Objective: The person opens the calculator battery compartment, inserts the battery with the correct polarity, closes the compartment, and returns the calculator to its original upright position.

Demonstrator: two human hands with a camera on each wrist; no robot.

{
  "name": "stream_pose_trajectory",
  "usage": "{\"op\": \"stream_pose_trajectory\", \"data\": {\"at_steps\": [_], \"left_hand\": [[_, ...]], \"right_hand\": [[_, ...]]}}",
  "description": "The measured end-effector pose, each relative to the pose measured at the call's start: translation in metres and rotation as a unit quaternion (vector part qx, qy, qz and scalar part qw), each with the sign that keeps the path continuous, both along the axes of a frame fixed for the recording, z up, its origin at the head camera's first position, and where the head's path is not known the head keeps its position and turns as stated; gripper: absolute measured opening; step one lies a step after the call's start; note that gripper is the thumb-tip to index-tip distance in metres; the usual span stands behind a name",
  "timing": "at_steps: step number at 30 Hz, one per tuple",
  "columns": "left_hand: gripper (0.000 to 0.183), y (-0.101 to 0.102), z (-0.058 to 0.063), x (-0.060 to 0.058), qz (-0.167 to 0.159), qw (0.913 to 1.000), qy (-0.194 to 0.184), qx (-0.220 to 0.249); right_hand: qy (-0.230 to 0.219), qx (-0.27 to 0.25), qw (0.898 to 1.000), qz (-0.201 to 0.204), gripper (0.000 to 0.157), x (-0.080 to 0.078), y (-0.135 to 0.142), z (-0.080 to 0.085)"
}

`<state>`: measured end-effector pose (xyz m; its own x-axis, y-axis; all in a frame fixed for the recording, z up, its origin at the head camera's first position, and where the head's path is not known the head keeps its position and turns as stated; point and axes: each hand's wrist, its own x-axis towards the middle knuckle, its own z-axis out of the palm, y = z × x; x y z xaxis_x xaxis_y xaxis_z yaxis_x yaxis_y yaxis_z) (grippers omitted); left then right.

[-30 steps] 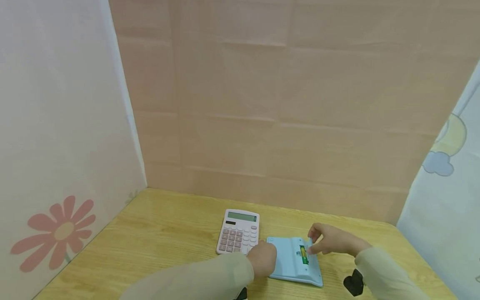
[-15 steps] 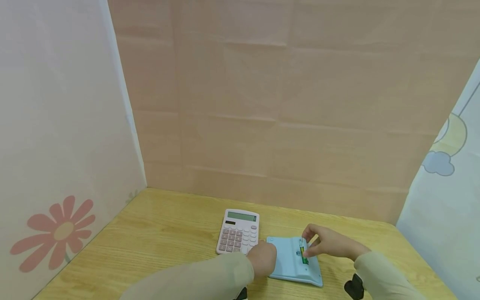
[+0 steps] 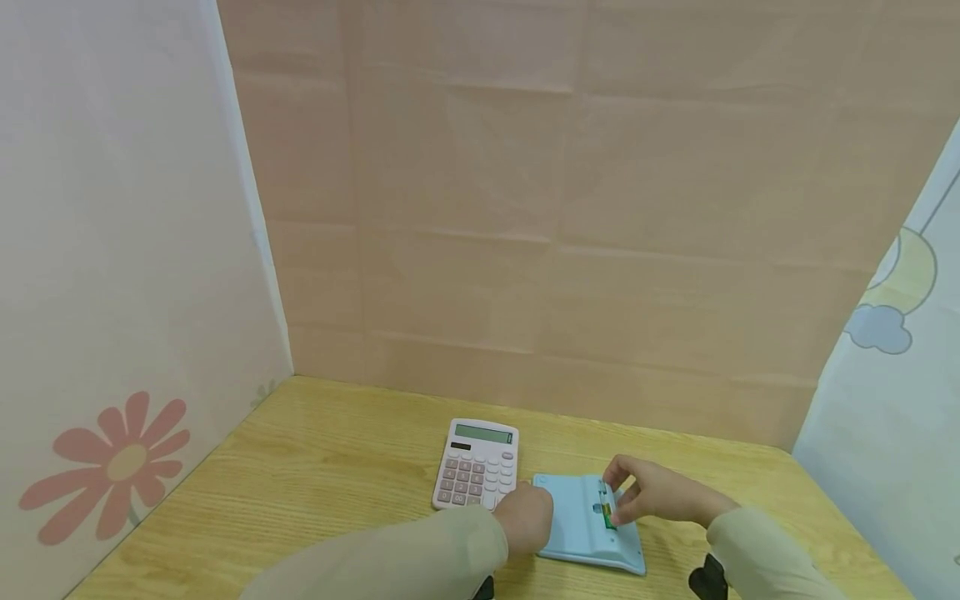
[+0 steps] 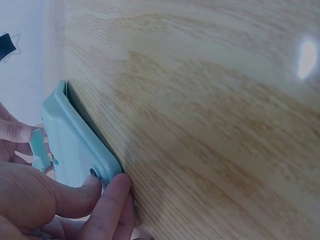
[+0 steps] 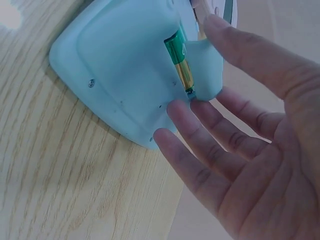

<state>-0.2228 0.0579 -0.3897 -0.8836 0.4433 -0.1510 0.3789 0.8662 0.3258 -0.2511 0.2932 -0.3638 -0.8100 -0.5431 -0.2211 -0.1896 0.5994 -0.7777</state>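
A light-blue calculator (image 3: 572, 527) lies face down on the table, its battery slot uncovered. Inside the slot sits a green and gold battery (image 5: 185, 75). My left hand (image 3: 527, 518) pinches the calculator's left side between thumb and fingers, near a corner in the left wrist view. My right hand (image 3: 654, 493) is over the slot and pinches a small light-blue battery cover (image 5: 207, 65) between thumb and fingertips. The cover stands tilted up beside the battery. In the head view the right fingers partly hide the cover.
A pink calculator (image 3: 487, 450) lies face up just left of the blue one, its lower corner behind the left hand. The wooden table (image 3: 360, 450) meets a brown sheet (image 3: 555, 250) at the back. Patterned cloths (image 3: 135, 250) hang on both sides.
My right hand has moved slightly left with the battery cover, from the slot's right side to over it. The left hand and both calculators have stayed in place.
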Motion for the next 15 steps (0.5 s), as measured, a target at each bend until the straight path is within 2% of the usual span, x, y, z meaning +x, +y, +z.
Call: {"op": "stream_pose_trajectory", "data": {"at_steps": [15], "left_hand": [[0.014,0.0010,-0.0013,0.0013,0.005,0.9998,0.016,-0.004]], "right_hand": [[0.002,0.015,1.000,0.002,0.047,0.0020,-0.0004,0.0005]]}}
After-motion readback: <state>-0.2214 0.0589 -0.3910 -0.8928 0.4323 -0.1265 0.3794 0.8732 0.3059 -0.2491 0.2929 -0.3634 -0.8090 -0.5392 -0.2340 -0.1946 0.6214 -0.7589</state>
